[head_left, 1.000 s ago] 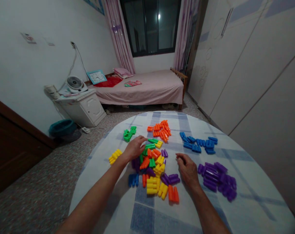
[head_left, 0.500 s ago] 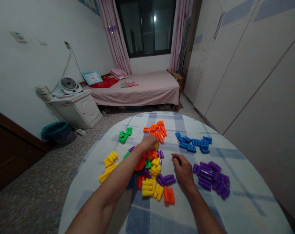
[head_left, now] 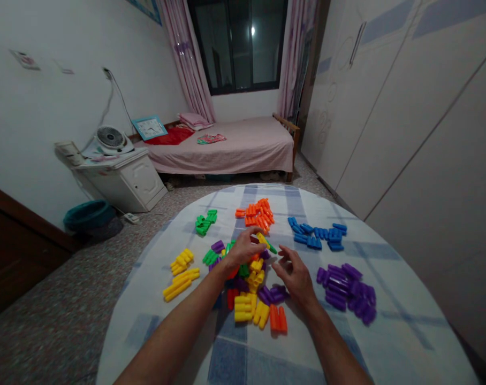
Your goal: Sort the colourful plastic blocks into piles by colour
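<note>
My left hand (head_left: 246, 248) is closed on a yellow plastic building block (head_left: 262, 239) above the mixed pile. A green block (head_left: 272, 248) extends from its end, seemingly joined to it. My right hand (head_left: 296, 274) is just to the right, fingers apart and holding nothing, with its fingertips close to the green piece. Below the hands lies the mixed pile of yellow blocks (head_left: 256, 278), purple ones (head_left: 273, 294) and orange ones (head_left: 278, 319). My left hand and forearm hide part of this pile.
Single-colour groups lie around the pile: green blocks (head_left: 206, 222), orange blocks (head_left: 259, 215), blue blocks (head_left: 318, 233), purple blocks (head_left: 349, 293) and yellow blocks (head_left: 182, 272). All rest on a checked tablecloth (head_left: 235, 363). A bed (head_left: 243, 144) stands beyond the table.
My left hand has drawn back toward me from near the orange group, now showing the yellow and green pieces. The right hand has moved up and slightly left toward it, its fingers spreading.
</note>
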A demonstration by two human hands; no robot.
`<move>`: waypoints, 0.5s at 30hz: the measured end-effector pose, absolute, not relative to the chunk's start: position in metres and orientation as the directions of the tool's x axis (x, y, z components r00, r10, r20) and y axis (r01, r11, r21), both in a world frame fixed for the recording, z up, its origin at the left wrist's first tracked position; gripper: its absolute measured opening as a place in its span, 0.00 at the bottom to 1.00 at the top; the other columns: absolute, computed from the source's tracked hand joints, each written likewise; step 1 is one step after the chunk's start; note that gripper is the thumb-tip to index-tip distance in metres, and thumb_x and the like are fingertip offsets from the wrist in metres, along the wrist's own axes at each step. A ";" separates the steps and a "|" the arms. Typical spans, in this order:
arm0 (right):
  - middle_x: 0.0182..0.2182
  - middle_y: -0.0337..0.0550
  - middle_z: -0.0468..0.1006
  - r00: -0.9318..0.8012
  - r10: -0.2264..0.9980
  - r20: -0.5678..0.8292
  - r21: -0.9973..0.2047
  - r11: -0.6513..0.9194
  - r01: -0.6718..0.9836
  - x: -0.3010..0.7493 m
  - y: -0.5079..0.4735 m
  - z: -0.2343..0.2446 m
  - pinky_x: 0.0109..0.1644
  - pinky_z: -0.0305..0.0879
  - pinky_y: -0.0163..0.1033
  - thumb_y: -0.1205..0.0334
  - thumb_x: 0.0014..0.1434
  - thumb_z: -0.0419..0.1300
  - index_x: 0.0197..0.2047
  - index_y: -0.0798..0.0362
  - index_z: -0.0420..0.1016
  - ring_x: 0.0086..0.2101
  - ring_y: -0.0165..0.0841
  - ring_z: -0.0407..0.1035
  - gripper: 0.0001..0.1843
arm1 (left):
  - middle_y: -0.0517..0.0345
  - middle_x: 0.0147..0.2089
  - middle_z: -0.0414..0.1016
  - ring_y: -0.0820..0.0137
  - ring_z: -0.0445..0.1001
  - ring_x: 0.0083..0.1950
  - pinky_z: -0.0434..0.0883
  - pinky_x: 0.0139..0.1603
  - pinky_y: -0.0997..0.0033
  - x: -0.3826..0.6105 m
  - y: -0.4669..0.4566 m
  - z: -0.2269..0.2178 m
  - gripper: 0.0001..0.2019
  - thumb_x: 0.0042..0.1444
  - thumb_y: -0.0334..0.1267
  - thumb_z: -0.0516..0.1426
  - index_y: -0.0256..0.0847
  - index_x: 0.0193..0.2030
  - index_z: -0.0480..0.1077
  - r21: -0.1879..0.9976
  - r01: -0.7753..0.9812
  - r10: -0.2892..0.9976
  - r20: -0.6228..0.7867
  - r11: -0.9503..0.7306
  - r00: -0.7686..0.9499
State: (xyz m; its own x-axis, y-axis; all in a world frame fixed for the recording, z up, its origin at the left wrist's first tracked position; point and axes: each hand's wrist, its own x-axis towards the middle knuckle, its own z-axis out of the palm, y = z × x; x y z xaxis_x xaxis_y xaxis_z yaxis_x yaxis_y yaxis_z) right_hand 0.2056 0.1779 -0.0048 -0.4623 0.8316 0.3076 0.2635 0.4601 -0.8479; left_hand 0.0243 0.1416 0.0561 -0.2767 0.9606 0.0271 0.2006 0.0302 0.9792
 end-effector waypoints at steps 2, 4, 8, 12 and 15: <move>0.44 0.47 0.73 -0.471 0.809 0.351 -0.801 0.520 0.296 0.205 0.178 -0.007 0.44 0.68 0.42 0.54 0.58 0.56 0.57 0.51 0.65 0.39 0.35 0.69 0.24 | 0.58 0.36 0.72 0.73 0.72 0.33 0.69 0.32 0.74 0.036 0.138 0.047 0.22 0.42 0.34 0.61 0.37 0.47 0.68 0.963 0.263 0.970 0.009 0.057 -0.244; 0.45 0.47 0.72 -0.478 0.786 0.391 -0.755 0.572 0.322 0.205 0.179 -0.008 0.48 0.66 0.43 0.57 0.61 0.51 0.55 0.52 0.67 0.43 0.36 0.69 0.20 | 0.59 0.34 0.72 0.73 0.72 0.33 0.70 0.33 0.74 0.043 0.136 0.042 0.21 0.42 0.32 0.60 0.37 0.47 0.68 0.953 0.298 0.970 0.022 0.052 -0.240; 0.45 0.47 0.72 -0.515 0.737 0.438 -0.639 0.658 0.398 0.204 0.180 -0.010 0.51 0.64 0.44 0.62 0.62 0.48 0.56 0.50 0.67 0.47 0.38 0.67 0.20 | 0.59 0.34 0.72 0.73 0.72 0.33 0.69 0.33 0.74 0.049 0.132 0.042 0.20 0.42 0.32 0.60 0.38 0.46 0.69 0.950 0.307 0.963 0.031 0.054 -0.267; 0.43 0.49 0.73 -0.534 0.714 0.453 -0.519 0.698 0.494 0.203 0.179 -0.011 0.48 0.62 0.45 0.66 0.59 0.50 0.54 0.51 0.68 0.44 0.40 0.65 0.19 | 0.60 0.31 0.71 0.74 0.71 0.30 0.67 0.29 0.76 0.053 0.125 0.050 0.18 0.43 0.35 0.61 0.37 0.44 0.70 0.969 0.236 0.970 -0.018 0.077 -0.243; 0.37 0.47 0.74 -0.552 0.707 0.442 -0.461 0.707 0.536 0.204 0.179 -0.013 0.44 0.59 0.44 0.64 0.62 0.48 0.43 0.52 0.70 0.40 0.41 0.64 0.11 | 0.61 0.29 0.71 0.74 0.71 0.28 0.65 0.27 0.77 0.055 0.119 0.058 0.19 0.42 0.36 0.62 0.36 0.44 0.70 0.981 0.167 0.962 -0.054 0.101 -0.266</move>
